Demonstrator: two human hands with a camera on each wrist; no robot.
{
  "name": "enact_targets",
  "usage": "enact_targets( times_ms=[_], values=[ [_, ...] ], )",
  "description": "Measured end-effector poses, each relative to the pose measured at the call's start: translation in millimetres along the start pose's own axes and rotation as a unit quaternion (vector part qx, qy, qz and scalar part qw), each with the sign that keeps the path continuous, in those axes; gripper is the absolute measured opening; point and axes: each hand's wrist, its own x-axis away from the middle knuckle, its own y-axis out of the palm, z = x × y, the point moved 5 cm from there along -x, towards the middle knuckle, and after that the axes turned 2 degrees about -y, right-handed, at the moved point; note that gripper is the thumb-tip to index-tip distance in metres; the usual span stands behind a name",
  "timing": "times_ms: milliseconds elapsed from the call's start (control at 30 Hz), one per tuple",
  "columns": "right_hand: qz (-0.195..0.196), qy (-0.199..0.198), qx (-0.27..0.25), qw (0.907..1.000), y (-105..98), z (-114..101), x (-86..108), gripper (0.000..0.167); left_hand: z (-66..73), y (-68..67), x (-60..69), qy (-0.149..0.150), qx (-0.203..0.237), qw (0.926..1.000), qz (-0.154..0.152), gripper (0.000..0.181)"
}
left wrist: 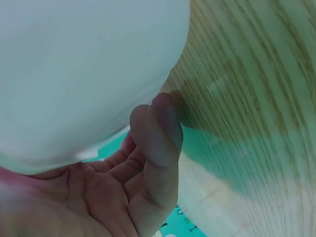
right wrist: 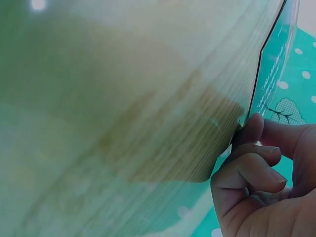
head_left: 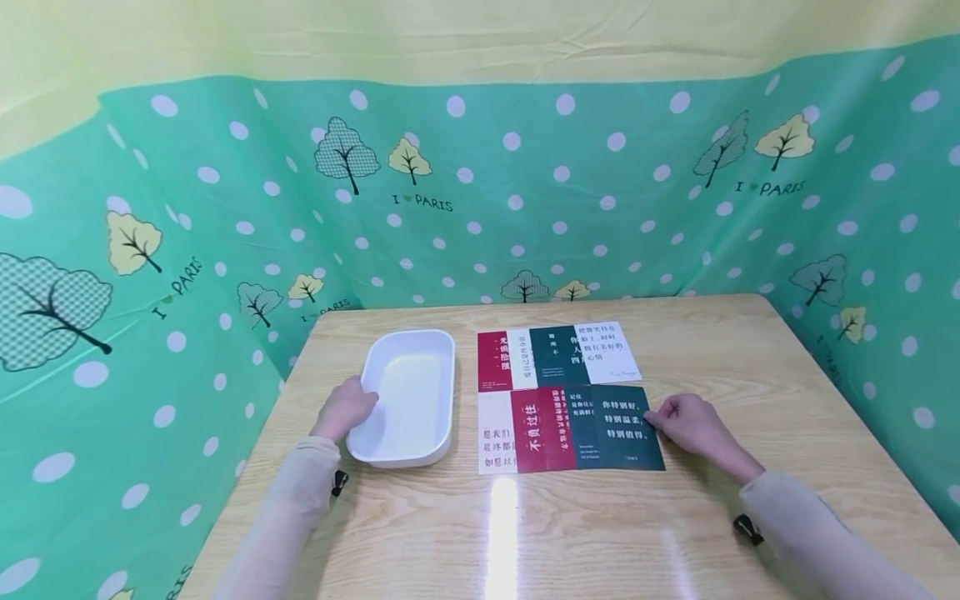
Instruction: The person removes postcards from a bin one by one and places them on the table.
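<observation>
A white plastic basin [head_left: 411, 392] with rounded corners sits on the left part of the table. My left hand [head_left: 347, 408] grips its left rim; in the left wrist view, curled fingers [left wrist: 158, 128] lie against the outer wall [left wrist: 94, 74]. Two rows of overlapping printed cards lie to the right of the basin. At the right end of the front row is a dark green card [head_left: 628, 429] with white writing. My right hand [head_left: 690, 425] pinches its right edge between thumb and fingers. The right wrist view shows the card edge-on, at the fingertips [right wrist: 254, 126].
The back row holds a red card [head_left: 492, 362], a green card [head_left: 553, 358] and a white card [head_left: 609, 354]. Red cards [head_left: 542, 429] and a white card [head_left: 495, 433] lie in the front row. A dotted green curtain [head_left: 525, 183] hangs behind the wooden table [head_left: 585, 533].
</observation>
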Motion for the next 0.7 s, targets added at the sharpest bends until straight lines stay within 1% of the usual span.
enact_targets(
  times_ms=[167, 300, 400, 533, 700],
  values=[
    [-0.001, -0.007, 0.011, 0.9999, 0.2, 1.8, -1.0, 0.025, 0.9, 0.6, -1.0, 0.009, -0.004, 0.9999, -0.002, 0.062],
    [-0.001, -0.021, 0.021, 0.9996, 0.1, 2.4, -2.7, 0.025, 0.0, 0.7, -0.7, 0.014, -0.006, 0.9999, -0.007, 0.062],
    [-0.007, -0.025, 0.025, 0.9994, 0.0, 3.4, -4.0, 0.025, -1.6, -0.9, 1.0, 0.014, 0.004, 0.9999, 0.001, 0.059],
    [-0.014, -0.030, 0.022, 0.9992, -2.3, 2.5, -3.6, 0.027, -1.3, -10.0, 3.7, 0.020, 0.015, 0.9992, 0.030, 0.053],
    [-0.010, -0.042, 0.007, 0.9990, -9.4, -3.0, -1.2, 0.029, 4.3, -32.2, 9.2, 0.039, 0.016, 0.9975, 0.056, 0.058]
  ],
)
